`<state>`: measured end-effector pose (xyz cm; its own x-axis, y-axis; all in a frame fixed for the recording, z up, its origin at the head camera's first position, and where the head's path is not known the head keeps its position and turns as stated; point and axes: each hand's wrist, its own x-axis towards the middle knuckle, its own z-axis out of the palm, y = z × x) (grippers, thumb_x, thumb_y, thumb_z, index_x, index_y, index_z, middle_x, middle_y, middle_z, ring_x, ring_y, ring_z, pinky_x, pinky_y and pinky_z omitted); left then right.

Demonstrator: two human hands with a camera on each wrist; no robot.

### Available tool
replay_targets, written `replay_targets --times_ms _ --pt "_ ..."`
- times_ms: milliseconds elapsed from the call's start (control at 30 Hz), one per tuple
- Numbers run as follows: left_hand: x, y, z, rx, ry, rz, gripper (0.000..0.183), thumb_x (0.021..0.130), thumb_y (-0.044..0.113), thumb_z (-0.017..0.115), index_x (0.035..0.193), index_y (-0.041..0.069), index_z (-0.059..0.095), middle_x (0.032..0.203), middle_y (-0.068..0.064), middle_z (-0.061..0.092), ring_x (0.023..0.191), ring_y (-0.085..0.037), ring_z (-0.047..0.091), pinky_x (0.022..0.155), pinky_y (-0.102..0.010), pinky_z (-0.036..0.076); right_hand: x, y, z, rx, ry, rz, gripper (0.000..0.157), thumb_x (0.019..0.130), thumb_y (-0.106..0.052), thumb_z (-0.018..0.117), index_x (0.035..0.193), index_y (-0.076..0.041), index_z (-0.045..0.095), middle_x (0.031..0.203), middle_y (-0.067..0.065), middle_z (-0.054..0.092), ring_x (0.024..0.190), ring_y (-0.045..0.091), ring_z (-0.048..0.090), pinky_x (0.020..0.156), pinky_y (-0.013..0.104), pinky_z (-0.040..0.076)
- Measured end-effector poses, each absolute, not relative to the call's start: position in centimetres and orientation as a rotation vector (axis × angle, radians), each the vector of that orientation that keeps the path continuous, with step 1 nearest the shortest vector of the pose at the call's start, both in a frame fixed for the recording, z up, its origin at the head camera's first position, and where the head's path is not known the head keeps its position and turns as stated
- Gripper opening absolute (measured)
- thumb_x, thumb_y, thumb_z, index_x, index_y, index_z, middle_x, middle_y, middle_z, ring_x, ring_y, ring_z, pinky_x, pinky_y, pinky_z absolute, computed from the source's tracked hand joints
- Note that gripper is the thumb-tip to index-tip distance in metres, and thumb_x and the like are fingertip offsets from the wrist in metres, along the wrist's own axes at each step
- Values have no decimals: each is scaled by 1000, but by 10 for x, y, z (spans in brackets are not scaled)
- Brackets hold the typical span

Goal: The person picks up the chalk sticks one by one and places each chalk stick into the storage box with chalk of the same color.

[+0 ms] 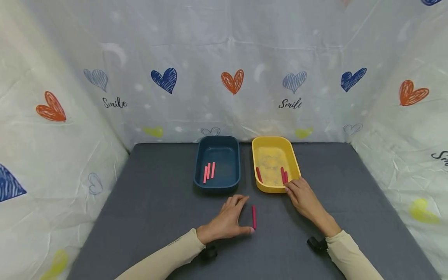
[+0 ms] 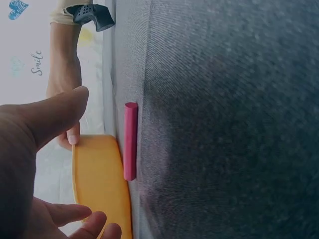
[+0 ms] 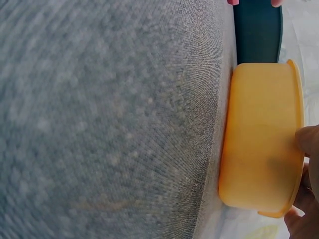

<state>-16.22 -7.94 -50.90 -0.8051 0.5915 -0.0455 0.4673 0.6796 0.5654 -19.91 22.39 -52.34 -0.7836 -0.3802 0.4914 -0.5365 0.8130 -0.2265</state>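
A dark pink, chalk-like stick point(image 1: 254, 217) lies on the table; the left wrist view shows its whole length point(image 2: 130, 142). My left hand point(image 1: 229, 219) is spread just left of it, thumb tip right by the stick's near end and nothing in its grasp. My right hand point(image 1: 308, 199) holds the near right corner of the yellow tray point(image 1: 271, 189), with the thumb point(image 3: 309, 139) on the rim's outer side and fingers around the corner. Inside that tray lie three dark pink sticks point(image 1: 282, 175). To its left stands a dark blue tray point(image 1: 217, 186) with three lighter pink sticks point(image 1: 209, 171).
Both trays stand side by side at the back of the grey-covered table point(image 1: 161, 182). A pale curtain point(image 1: 196, 50) printed with hearts hangs behind and along both sides. Dark wrist devices sit at the cuffs of the cream sleeves point(image 1: 168, 254).
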Motion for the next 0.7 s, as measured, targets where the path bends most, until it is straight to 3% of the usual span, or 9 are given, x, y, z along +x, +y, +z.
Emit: replay_targets --times_ms 267,700 --pt "-167 -82 -513 790 2648 831 99 77 50 80 154 11 31 147 -9 39 134 -27 37 111 -53 35 -199 223 -521 683 -2577 512 10 94 -11 64 100 -6 71 93 7 68 92 27 65 107 61 38" --pt "-167 -71 -522 794 2673 772 94 76 51 80 150 12 39 140 -6 47 125 -24 42 106 -53 35 -199 223 -522 668 -2590 521 13 96 -13 62 102 -5 71 95 7 68 94 27 65 108 60 37"
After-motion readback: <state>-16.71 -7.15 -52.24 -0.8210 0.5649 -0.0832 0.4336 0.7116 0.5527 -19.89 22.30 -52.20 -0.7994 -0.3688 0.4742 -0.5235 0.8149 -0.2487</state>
